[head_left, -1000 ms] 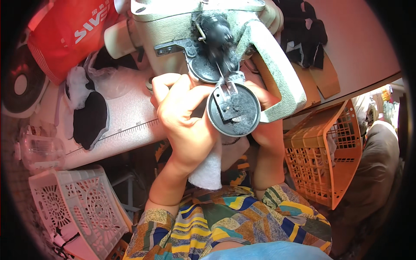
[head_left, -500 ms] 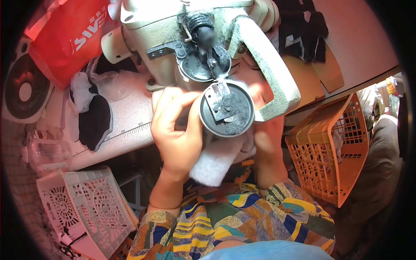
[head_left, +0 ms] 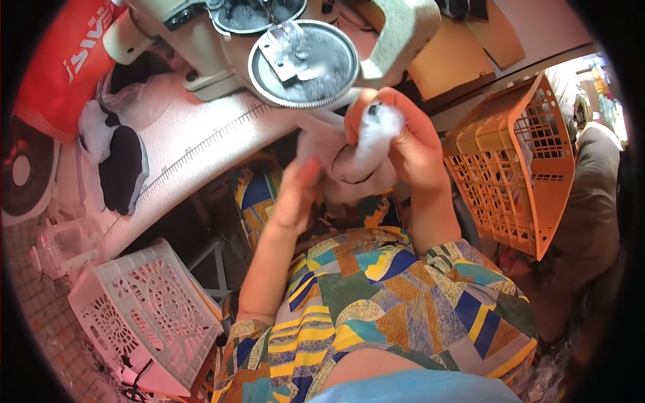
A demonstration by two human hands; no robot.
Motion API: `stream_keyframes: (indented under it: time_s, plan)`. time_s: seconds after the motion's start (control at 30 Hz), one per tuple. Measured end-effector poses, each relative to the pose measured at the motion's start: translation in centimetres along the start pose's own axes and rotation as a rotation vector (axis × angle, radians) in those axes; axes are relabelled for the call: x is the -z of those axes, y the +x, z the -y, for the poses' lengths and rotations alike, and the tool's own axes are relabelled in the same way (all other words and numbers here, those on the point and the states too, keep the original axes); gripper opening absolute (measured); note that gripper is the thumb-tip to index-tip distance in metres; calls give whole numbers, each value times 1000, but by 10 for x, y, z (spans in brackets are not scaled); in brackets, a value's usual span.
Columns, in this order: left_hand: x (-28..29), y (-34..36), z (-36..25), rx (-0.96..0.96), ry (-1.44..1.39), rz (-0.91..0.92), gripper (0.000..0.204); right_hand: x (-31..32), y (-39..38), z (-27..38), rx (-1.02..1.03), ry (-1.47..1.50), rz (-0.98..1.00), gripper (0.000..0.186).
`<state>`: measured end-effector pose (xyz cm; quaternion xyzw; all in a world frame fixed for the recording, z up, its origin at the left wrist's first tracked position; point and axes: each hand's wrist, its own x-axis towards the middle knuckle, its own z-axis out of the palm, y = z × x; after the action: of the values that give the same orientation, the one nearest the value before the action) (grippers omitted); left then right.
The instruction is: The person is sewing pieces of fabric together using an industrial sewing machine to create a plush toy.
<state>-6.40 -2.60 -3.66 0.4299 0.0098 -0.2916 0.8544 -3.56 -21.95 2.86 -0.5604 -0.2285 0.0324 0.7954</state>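
A white fluffy fleece piece [head_left: 356, 158], with a dark rim around an opening in it, is held in front of me below the sewing machine. My right hand [head_left: 416, 148] pinches a bunched fold at its upper right, where a small dark patch shows. My left hand [head_left: 295, 195] is closed at the piece's left edge; its thumb is blurred and its other fingers are partly hidden. Just above the fleece is the machine's toothed round disc [head_left: 306, 64], dusted with white fluff. The pale sewing machine [head_left: 215, 54] stands behind it, and neither hand touches the disc.
A ruler-marked worktable [head_left: 195, 154] carries black fleece pieces [head_left: 123, 168] at left. A clear plastic jar [head_left: 64, 248] and white lattice basket [head_left: 144, 316] are lower left; an orange crate [head_left: 510, 168] is at right. Cardboard [head_left: 450, 64] lies beyond the machine; a red bag [head_left: 60, 74] is far left.
Both hands have drawn back from the machine's disc toward me, bringing the fleece piece. My right hand, earlier partly behind the machine's arm, now shows fully. The view has shifted, placing the machine higher.
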Motion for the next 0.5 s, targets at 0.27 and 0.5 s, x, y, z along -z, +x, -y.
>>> stream_keyframes:
  time_s: [0.27, 0.5]
  plan:
    - [0, -25, -29, -106, -167, -19, 88, -5, 10, 8, 102, 101, 370, 31]
    - [-17, -37, -29, -16, -212, 262, 59, -16, 10, 2, 73, 245, 466, 33]
